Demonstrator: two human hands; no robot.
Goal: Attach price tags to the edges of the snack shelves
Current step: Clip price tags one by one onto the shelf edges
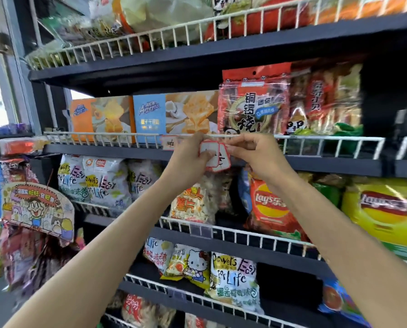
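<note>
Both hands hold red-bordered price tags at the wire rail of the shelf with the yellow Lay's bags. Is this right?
Not quite. In the head view, the left hand and right hand hold the price tags at the wire rail one shelf higher; the Lay's bags sit below.

Small snack shop: dark shelves (221,43) w/ white wire rails (328,140), chip bags (272,207), biscuit boxes (150,114).

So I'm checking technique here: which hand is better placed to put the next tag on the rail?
Probably the right hand: its fingertips pinch at the wire rail, beside the tags. The left hand grips the tags, so it looks busy.
</note>
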